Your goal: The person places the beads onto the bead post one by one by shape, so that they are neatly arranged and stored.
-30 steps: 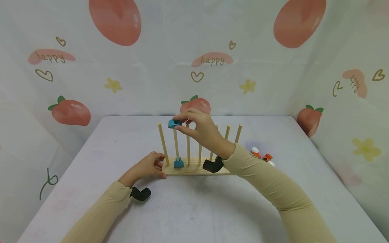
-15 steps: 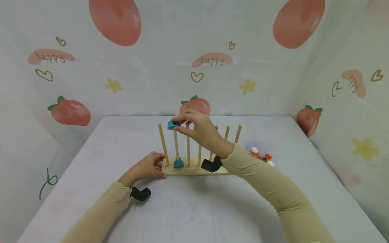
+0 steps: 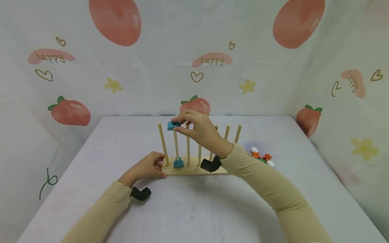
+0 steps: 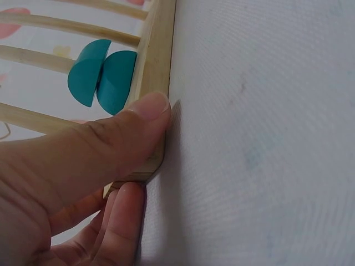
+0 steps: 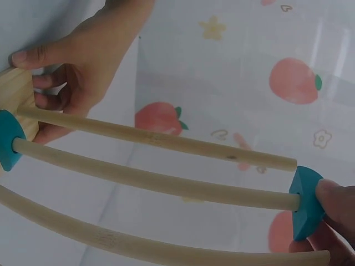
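Pale cloth (image 3: 158, 84) printed with red fruit, yellow flowers and the word "happy" hangs behind and beside the white table (image 3: 127, 141) on my feed. On the table stands a wooden board (image 3: 191, 171) with a row of upright pegs. From the head camera I see the right hand (image 3: 203, 128) raised over it, thumb and fingers clamped on a teal block (image 3: 171, 126). That block sits at the top of the second peg (image 3: 176, 145) from the left; on the right wrist camera I see the peg's tip meeting it, though how far it goes in I cannot tell.

At the foot of the same peg, against the board, I find teal half-round shapes (image 4: 89, 73); two show on the left wrist camera, and I cannot tell whether they are joined. My left hand (image 3: 149, 166) grips the board's left end, its thumb along the front edge and a finger against the end face. Beyond the right sleeve (image 3: 267, 179) I make out white pieces (image 3: 254, 150), orange pieces (image 3: 267, 157) and something green, lying close together on the table.
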`<move>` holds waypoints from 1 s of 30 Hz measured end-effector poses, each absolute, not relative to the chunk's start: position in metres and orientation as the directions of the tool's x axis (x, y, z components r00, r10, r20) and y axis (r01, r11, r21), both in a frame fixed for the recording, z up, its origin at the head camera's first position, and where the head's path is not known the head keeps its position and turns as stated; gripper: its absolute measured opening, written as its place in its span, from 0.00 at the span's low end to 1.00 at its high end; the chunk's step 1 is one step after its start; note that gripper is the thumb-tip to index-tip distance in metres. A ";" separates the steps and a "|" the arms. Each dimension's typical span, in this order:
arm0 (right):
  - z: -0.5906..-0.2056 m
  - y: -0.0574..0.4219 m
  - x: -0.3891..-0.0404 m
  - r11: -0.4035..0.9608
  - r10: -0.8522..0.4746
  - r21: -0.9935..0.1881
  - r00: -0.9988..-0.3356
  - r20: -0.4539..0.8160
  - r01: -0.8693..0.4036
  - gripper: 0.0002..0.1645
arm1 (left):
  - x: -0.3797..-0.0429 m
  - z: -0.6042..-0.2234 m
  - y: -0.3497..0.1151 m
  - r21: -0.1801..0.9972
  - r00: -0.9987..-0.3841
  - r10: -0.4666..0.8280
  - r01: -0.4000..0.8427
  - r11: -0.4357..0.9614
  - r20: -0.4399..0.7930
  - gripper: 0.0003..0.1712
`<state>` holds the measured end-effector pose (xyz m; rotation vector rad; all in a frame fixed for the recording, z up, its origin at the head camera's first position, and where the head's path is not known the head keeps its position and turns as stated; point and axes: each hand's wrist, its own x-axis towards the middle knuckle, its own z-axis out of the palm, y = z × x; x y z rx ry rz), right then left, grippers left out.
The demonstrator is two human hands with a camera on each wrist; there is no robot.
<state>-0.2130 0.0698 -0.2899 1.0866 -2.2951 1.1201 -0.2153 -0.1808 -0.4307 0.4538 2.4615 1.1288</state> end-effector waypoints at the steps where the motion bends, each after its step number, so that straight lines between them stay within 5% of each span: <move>1: -0.290 0.070 -0.213 0.388 -0.481 -0.506 -0.638 0.602 -0.770 0.16 | -0.215 -0.431 -0.181 0.772 -0.870 0.444 0.128 0.622 -0.214 0.48; 30: -0.287 0.069 -0.211 0.427 -0.483 -0.485 -0.646 0.592 -0.763 0.23 | -0.217 -0.433 -0.181 0.777 -0.873 0.444 0.131 0.615 -0.204 0.48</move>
